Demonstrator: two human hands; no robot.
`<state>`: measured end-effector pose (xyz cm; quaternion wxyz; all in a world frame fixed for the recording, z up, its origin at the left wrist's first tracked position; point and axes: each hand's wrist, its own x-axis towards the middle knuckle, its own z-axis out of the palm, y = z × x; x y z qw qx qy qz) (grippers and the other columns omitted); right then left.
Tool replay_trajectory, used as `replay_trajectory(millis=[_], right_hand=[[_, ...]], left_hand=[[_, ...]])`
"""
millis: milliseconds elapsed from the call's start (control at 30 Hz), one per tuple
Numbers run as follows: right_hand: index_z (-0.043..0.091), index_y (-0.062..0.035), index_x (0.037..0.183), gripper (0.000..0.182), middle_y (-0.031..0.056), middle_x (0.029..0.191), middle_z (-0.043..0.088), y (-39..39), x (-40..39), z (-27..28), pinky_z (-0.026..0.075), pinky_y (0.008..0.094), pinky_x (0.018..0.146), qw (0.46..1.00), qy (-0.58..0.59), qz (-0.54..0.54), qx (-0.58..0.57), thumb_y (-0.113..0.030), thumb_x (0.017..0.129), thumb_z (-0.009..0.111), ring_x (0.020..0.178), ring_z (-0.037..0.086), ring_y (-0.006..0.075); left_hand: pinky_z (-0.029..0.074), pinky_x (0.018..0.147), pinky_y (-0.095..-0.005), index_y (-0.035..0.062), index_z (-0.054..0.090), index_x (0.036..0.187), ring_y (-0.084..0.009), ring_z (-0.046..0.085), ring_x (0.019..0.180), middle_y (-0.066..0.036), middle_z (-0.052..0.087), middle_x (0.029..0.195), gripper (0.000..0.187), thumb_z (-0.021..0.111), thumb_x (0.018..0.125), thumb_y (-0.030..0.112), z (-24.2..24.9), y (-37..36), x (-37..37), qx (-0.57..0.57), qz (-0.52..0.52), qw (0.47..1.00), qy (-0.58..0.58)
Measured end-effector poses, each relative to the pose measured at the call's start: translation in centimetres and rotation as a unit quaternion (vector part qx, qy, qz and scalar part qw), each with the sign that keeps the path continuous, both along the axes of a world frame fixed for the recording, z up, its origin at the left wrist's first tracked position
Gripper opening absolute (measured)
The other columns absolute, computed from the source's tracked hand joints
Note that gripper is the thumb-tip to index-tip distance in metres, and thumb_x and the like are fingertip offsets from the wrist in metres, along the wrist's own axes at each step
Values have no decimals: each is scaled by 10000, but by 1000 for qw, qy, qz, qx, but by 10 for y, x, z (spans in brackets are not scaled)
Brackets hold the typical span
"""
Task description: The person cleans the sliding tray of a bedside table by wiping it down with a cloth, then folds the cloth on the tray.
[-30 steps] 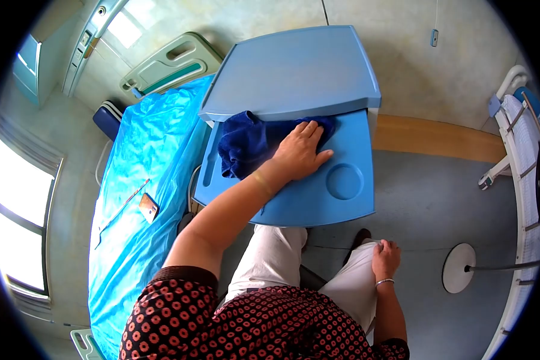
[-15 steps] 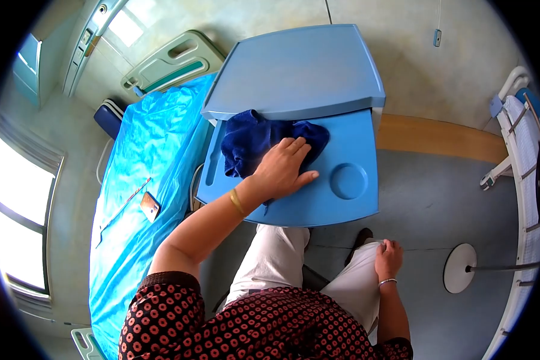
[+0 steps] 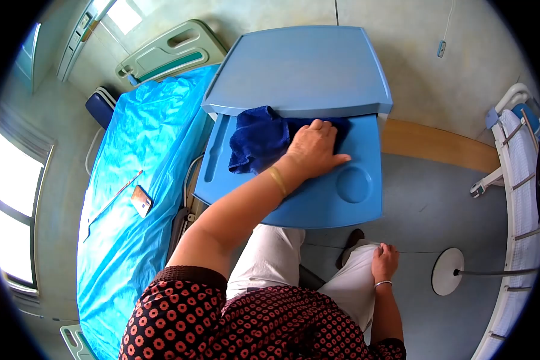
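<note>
Dark blue terry cloth lies bunched on the pull-out light blue plastic tray of a bedside cabinet, its far edge tucked just under the cabinet's flat blue top. The left hand presses down on the cloth's right part, palm flat, fingers spread and extended rather than curled around the fabric, thumb resting on the bare tray. A round recessed cup holder sits in the tray just right of that hand, and a long narrow groove runs along the tray's left side. The right hand rests on the person's right knee over pale trousers, fingers loosely bent and gripping nothing. Beside the cabinet, a bed covered with bright blue plastic sheeting carries a small brown phone-like object.
</note>
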<state>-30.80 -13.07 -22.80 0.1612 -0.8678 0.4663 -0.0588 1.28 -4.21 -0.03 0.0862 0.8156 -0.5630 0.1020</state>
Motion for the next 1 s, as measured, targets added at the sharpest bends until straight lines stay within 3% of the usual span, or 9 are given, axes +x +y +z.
replay_trajectory(millis=[167, 233, 300, 400, 500, 633, 833, 1000], right_hand=[[643, -75, 1007, 280, 120, 1032, 576, 1, -5, -4, 440, 396, 855, 1000, -23, -4, 13, -263, 840, 521, 968, 512, 306], [639, -80, 987, 256, 114, 1031, 580, 1, -3, -1, 448, 404, 842, 999, -31, 1, 12, -245, 850, 500, 952, 519, 322], [639, -80, 982, 255, 116, 1025, 581, 2, 0, 1, 447, 406, 840, 999, -38, 1, 15, -246, 848, 499, 949, 520, 324], [639, -78, 967, 253, 118, 1009, 585, 1, 5, -3, 448, 410, 833, 999, -46, 5, 10, -247, 843, 497, 943, 523, 327], [640, -73, 952, 253, 119, 991, 589, 0, 8, -1, 449, 411, 827, 999, -43, 9, -1, -248, 839, 496, 940, 524, 326], [644, -67, 938, 253, 117, 981, 591, -1, 6, -4, 447, 408, 825, 999, -32, 9, -14, -247, 837, 499, 938, 525, 320], [649, -71, 951, 250, 116, 982, 591, -1, 0, -3, 448, 406, 827, 999, -31, 10, -17, -239, 835, 504, 938, 525, 319], [646, -75, 963, 252, 115, 989, 589, -1, -5, -6, 449, 404, 826, 999, -46, -4, -13, -241, 840, 503, 937, 525, 316]], left_hand=[[432, 878, -382, -32, 566, 1083, -289, 511, 990, -142, 559, 1050, 593, 617, 776, 472, 10, 47, 17, 48, 86, 995, -28], [439, 855, -367, -18, 584, 1034, -277, 521, 974, -125, 574, 1000, 569, 566, 814, 506, 12, 62, 22, 61, 116, 991, -39], [403, 929, -374, -33, 537, 1158, -299, 487, 1048, -149, 531, 1156, 562, 564, 833, 425, 14, 63, 18, 77, 117, 990, -19], [382, 952, -383, -35, 510, 1192, -305, 464, 1081, -155, 499, 1210, 573, 540, 849, 423, 4, 51, 15, 42, 109, 993, -6], [377, 957, -392, -50, 498, 1191, -315, 458, 1075, -174, 489, 1205, 596, 522, 858, 443, 0, 23, 1, 14, 45, 999, 12], [372, 961, -397, -68, 487, 1189, -322, 451, 1078, -195, 483, 1184, 638, 519, 853, 474, 2, -12, -12, 37, 42, 998, 4], [415, 915, -390, -65, 550, 1102, -315, 499, 1036, -181, 541, 1079, 672, 562, 803, 537, 7, -9, -2, 70, 39, 996, -32], [425, 904, -376, -38, 565, 1088, -294, 497, 1050, -166, 537, 1079, 607, 589, 797, 494, 13, 32, 13, 80, 130, 988, -23]])
